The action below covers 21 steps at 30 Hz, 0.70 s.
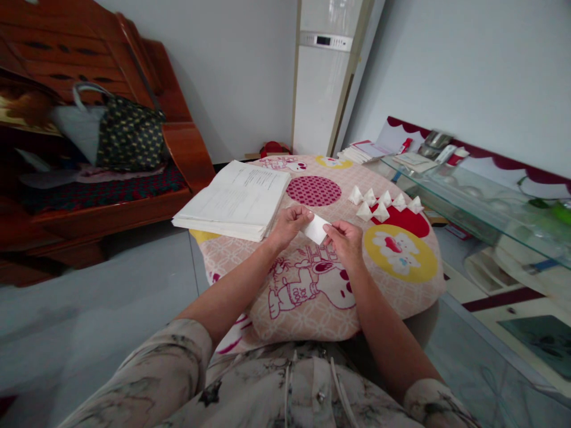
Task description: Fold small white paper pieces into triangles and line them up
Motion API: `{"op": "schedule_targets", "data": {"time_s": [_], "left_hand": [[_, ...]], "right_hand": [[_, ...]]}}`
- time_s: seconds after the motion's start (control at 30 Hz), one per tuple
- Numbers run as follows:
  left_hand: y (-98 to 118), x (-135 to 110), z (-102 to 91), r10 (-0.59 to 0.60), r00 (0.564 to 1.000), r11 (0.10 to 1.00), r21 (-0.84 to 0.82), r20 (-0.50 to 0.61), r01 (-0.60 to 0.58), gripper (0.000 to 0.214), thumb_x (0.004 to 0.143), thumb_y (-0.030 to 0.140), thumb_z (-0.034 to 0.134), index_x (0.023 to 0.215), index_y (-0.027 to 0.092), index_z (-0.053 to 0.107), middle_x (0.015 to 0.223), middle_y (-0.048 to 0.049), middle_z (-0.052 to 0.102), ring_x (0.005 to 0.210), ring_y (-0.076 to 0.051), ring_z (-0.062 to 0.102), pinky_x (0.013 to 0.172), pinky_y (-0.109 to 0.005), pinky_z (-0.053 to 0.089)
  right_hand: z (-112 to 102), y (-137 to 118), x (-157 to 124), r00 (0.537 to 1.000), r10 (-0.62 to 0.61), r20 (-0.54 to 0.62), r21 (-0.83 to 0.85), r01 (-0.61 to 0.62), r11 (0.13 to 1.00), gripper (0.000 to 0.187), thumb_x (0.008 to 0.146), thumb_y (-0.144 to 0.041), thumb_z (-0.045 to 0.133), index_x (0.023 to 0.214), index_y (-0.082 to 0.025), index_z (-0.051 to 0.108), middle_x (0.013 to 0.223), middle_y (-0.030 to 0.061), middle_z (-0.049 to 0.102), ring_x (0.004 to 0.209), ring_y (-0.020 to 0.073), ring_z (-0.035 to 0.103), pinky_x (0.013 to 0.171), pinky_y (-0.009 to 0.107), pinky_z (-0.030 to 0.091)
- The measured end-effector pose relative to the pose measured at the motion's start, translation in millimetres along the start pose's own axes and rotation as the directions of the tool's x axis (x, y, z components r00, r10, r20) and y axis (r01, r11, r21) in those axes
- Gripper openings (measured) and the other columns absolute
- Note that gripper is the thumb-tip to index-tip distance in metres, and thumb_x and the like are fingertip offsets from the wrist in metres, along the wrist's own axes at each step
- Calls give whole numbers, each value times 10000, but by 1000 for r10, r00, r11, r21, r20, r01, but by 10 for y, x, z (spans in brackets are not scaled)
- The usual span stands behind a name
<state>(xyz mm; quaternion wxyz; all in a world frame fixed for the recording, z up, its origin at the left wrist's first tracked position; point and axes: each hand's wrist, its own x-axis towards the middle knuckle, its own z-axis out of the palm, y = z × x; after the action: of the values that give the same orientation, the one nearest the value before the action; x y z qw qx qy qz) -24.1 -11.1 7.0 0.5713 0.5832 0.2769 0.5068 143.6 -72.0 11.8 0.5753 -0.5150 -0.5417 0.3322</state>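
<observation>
Both of my hands hold one small white folded paper strip [316, 229] above a pink cartoon-print cushion [330, 279]. My left hand [289, 223] pinches its left end, fingers curled. My right hand [344, 239] pinches its right end. Behind the hands, several small white folded paper pieces [384, 204] lie in a cluster on the cushion. An open book of white pages [236, 199] rests on the cushion's far left part.
A glass-topped table [482, 202] with papers, cups and a red box runs along the right. A wooden bench [89, 154] with a dark patterned bag [127, 134] stands at left. A tall white air conditioner [323, 77] stands in the corner.
</observation>
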Motion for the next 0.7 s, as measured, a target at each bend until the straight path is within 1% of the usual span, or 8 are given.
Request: {"op": "schedule_targets", "data": {"time_s": [0.2, 0.27, 0.33, 0.4, 0.43, 0.57, 0.7], "left_hand": [[2, 2, 3, -1, 1000, 1000, 12, 3, 1, 479, 736, 578, 798, 698, 159, 570, 594, 25, 550, 523, -80, 465, 512, -222, 342], [13, 3, -4, 2, 1000, 1000, 17, -1, -2, 479, 737, 582, 793, 698, 161, 566, 597, 26, 551, 525, -81, 462, 511, -221, 342], [24, 9, -16, 15, 1000, 1000, 22, -11, -15, 482, 734, 588, 793, 703, 161, 573, 607, 23, 560, 535, -83, 467, 517, -220, 350], [35, 18, -30, 42, 999, 999, 30, -23, -41, 493, 723, 601, 800, 704, 159, 583, 612, 22, 565, 543, -84, 470, 523, -219, 358], [40, 21, -36, 57, 998, 998, 37, -26, -56, 499, 719, 608, 803, 704, 158, 587, 612, 21, 565, 545, -85, 470, 526, -218, 361], [57, 10, -40, 136, 990, 985, 112, -39, -131, 494, 743, 612, 793, 705, 157, 606, 620, 17, 562, 558, -89, 468, 537, -222, 366], [60, -29, -26, 245, 968, 936, 271, -45, -224, 454, 821, 595, 732, 731, 159, 646, 635, 3, 574, 587, -111, 483, 563, -240, 374]], "right_hand": [[-3, 16, 6, 1000, -1, -5, -8, 1, 1000, 318, 759, -463, 718, 625, -184, 644, 463, -1, 601, 388, 98, 464, 404, 220, 350], [-6, 2, 5, 1000, 11, -11, 33, -11, 999, 288, 727, -454, 745, 676, -185, 654, 505, -3, 626, 411, 109, 510, 411, 222, 377], [-19, -11, 3, 1000, 2, -31, 95, 1, 996, 293, 680, -435, 785, 785, -187, 673, 618, 5, 686, 473, 128, 583, 429, 223, 414], [-39, -17, 1, 998, -29, -56, 130, 36, 991, 337, 657, -417, 805, 869, -188, 676, 733, 16, 722, 536, 139, 631, 442, 221, 436], [-50, -17, 0, 997, -43, -59, 129, 50, 990, 339, 661, -414, 801, 879, -187, 675, 756, 20, 724, 553, 143, 641, 446, 221, 440], [-79, 0, -2, 998, -39, -41, 79, 42, 996, 304, 700, -423, 761, 862, -182, 671, 741, 23, 710, 572, 154, 655, 458, 228, 459], [-83, 27, 17, 996, -9, -89, 53, 13, 999, 289, 707, -415, 737, 858, -179, 666, 756, 38, 724, 592, 163, 670, 457, 225, 473]]}}
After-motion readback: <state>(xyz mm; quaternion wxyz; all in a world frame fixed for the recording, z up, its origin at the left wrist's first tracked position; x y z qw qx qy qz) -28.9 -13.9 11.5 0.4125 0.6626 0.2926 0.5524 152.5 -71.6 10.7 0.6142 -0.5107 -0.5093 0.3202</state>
